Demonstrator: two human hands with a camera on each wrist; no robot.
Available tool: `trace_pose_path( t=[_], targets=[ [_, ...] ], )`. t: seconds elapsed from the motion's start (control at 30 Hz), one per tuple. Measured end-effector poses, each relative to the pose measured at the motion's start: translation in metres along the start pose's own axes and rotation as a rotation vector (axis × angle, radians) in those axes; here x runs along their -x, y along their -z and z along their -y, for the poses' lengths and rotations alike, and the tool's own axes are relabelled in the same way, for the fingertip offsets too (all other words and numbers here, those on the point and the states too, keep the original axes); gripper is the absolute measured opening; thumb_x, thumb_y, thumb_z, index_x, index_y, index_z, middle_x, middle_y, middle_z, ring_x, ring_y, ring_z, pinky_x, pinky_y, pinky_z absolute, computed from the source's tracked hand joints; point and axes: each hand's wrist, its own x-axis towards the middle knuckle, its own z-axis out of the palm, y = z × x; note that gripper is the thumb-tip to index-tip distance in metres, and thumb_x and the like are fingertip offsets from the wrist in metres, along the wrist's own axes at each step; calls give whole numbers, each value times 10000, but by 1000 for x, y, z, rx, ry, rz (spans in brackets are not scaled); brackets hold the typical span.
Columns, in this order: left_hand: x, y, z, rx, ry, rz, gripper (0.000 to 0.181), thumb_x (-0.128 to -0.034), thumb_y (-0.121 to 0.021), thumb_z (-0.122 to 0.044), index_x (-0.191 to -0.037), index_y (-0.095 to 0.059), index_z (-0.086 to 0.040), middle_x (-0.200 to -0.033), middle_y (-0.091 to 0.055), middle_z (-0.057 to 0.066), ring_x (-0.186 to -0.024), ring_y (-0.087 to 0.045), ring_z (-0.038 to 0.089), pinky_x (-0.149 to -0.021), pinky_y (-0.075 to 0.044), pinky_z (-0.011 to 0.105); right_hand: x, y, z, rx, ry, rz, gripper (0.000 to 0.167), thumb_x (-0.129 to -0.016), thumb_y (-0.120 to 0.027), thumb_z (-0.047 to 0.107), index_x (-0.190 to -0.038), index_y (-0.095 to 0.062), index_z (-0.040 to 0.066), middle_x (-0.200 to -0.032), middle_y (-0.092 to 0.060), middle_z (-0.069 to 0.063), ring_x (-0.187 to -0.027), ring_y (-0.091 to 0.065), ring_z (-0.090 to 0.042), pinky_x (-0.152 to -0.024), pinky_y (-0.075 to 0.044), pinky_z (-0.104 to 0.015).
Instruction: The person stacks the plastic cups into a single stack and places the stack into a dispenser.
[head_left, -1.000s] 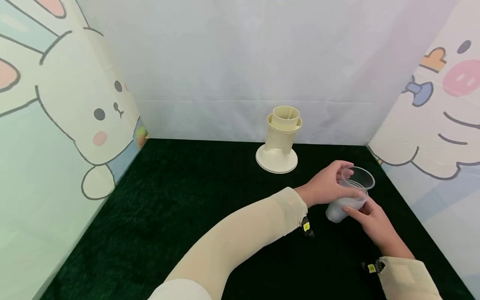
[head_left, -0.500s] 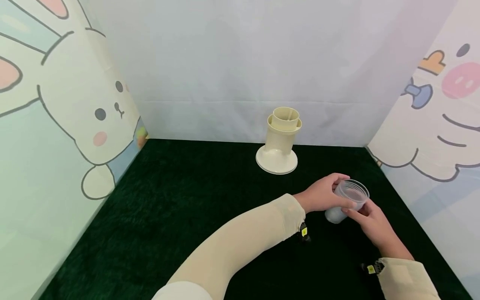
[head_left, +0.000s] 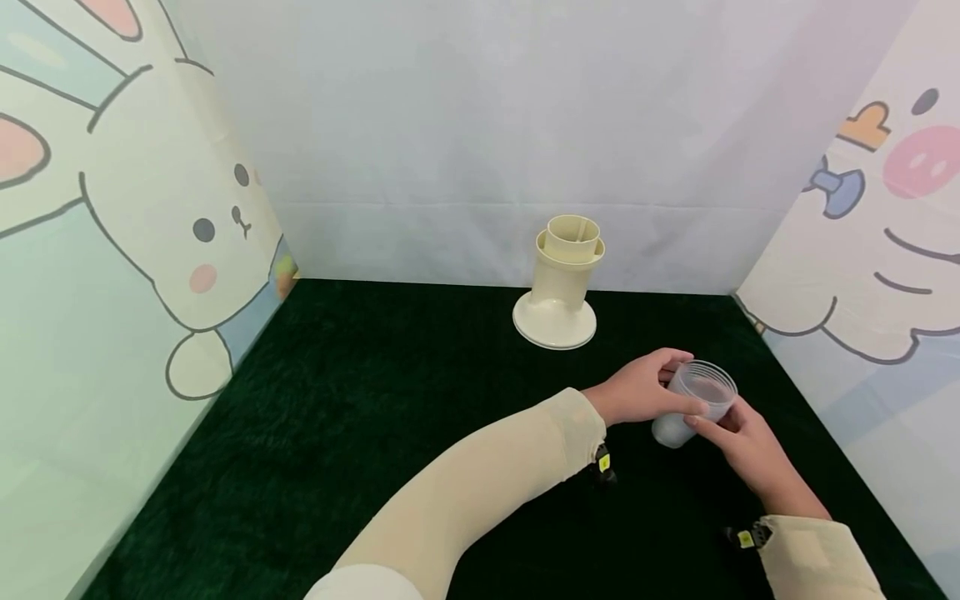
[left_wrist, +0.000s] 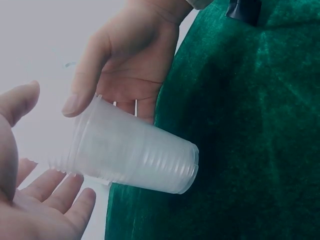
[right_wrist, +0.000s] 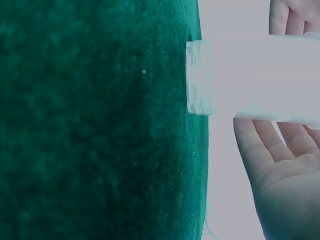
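A stack of clear plastic cups (head_left: 705, 392) is held tilted in both hands above the cloth, its open end up towards the far right. My right hand (head_left: 753, 450) grips the side with the thumb in front and the fingers behind. Around the left side, near the rim, lies my left hand (head_left: 641, 390), thumb on the near side. In the left wrist view the ribbed lower part of the cups (left_wrist: 145, 155) shows plainly, while the rim end is washed out. The right wrist view shows fingers on both sides of the pale cups (right_wrist: 200, 77).
A cream stand (head_left: 558, 283) with a round base and tube-like holders stands at the back. Dark green cloth (head_left: 337, 400) covers the table. A plain white backdrop (head_left: 450, 125) and cartoon-printed side panels (head_left: 180, 217) enclose it.
The clear cup that stuck out further at the top has gone down into the stack, my left hand lowering with it. My left hand then shifted slightly left; my right hand stayed nearly still.
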Motion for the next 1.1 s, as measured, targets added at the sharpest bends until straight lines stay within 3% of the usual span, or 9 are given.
trace_pose_path(
  t=[0.53, 0.87, 1.1],
  targets=[
    [4, 10, 8, -13, -39, -40, 644, -928, -807, -300, -1495, -508, -231, -1387, -574, -120, -1233, -545, -12, -1012, -456, 178, -2, 1, 1, -34, -37, 11, 687, -1037, -658, 312, -1554, -315, 17, -1448, -464, -213, -1040, -542, 109, -789, -514, -135],
    [9, 10, 22, 31, -84, -58, 593, -946, -790, -265, -1473, -521, -232, -1370, -601, -84, -1211, -565, -10, -1015, -454, 172, 2, 9, -1, -161, 43, -12, 676, -1031, -662, 146, -1606, -310, 111, -1336, -524, 164, -1082, -594, 60, -818, -525, -140],
    [10, 5, 30, 54, -72, -42, 654, -935, -800, -181, -1511, -498, -252, -1367, -584, -122, -1218, -572, 19, -960, -495, 181, 2, 11, -1, -173, 54, -13, 659, -1043, -644, 152, -1616, -319, 141, -1342, -512, 197, -1095, -585, 68, -820, -517, -131]
  ],
)
